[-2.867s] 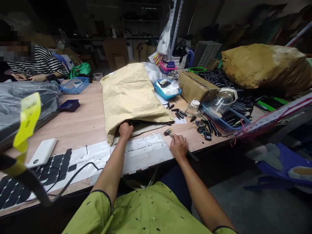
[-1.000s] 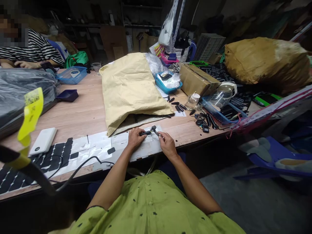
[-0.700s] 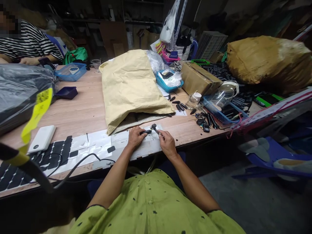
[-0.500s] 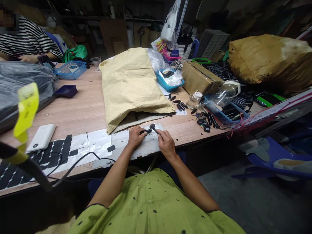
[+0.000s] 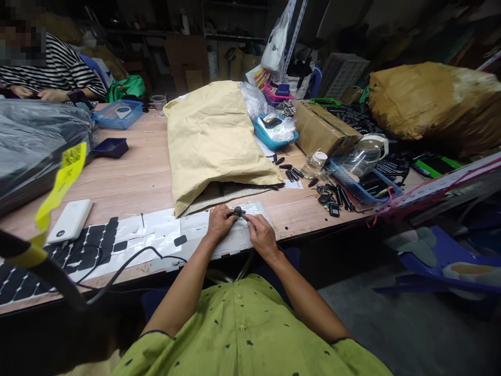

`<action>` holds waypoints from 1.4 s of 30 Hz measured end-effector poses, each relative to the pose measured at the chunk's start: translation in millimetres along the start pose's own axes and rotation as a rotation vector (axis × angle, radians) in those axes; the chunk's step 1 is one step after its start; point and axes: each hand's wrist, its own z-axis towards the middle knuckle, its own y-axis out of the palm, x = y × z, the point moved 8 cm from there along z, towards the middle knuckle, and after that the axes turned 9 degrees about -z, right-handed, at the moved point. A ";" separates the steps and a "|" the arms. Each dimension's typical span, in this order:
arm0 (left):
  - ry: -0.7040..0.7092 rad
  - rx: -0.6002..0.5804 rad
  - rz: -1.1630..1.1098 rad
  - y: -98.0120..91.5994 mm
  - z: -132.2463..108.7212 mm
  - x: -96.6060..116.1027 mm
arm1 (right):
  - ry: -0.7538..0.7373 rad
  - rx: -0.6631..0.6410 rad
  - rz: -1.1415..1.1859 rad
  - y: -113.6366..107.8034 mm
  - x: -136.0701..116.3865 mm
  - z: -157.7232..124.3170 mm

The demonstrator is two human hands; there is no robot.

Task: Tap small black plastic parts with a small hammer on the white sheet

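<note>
Near the front edge of the workbench, my left hand (image 5: 220, 222) pinches a small black part, mostly covered by the fingers. Close to it on the right, my right hand (image 5: 263, 237) grips the thin stem of a small piece with a round black head (image 5: 238, 210). That head is at the left fingertips, against the black part; whether the two are joined I cannot tell. Below both hands is a clear plastic sheet (image 5: 256, 208) over a pale board. A large cream paper sack (image 5: 219, 136) lies just beyond, its mouth facing me and dark things inside.
To the left are a white power bank (image 5: 72, 220), black stickers on a sheet (image 5: 88, 248) and a cable (image 5: 133, 257). On the right stand a glass jar (image 5: 313, 166), keys (image 5: 324, 196) and a blue basket (image 5: 364, 185). A person in stripes (image 5: 70, 60) sits across the bench.
My hands have come closer together. The round black head has moved left, from the gap between the hands to my left fingertips. The view has shifted slightly.
</note>
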 end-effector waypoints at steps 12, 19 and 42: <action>-0.031 -0.027 -0.028 1.4 -1.4 2.2 | 0.262 0.101 -0.421 -35.9 98.9 19.0; -0.047 -0.089 -0.042 -0.6 -0.8 2.1 | 0.352 0.120 -0.548 -35.5 117.1 13.1; -0.149 0.068 -0.173 -45.0 -9.3 -6.9 | 0.355 0.105 -0.577 -29.5 111.0 12.4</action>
